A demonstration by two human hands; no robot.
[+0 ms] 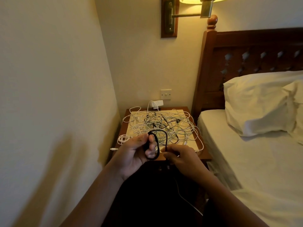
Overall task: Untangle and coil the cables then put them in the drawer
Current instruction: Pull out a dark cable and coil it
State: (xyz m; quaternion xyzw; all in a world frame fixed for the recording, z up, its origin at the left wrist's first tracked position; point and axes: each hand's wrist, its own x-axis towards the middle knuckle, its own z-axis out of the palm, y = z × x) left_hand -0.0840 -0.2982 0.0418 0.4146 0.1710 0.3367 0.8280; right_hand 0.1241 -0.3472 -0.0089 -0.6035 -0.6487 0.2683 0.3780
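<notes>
A black cable forms a small loop in front of the nightstand. My left hand holds the loop with thumb and curled fingers. Just to its right, my right hand pinches the same cable's free strand, which arches up from the loop and hangs down below my fingers. Behind my hands a tangle of white and black cables lies spread over the wooden nightstand. A small white coil rests at the nightstand's left front corner. The drawer is hidden behind my hands.
A wall runs close along the left. The bed with a white pillow stands at the right, touching the nightstand. A white charger is plugged in at the back wall, under a switch. A wall lamp hangs above.
</notes>
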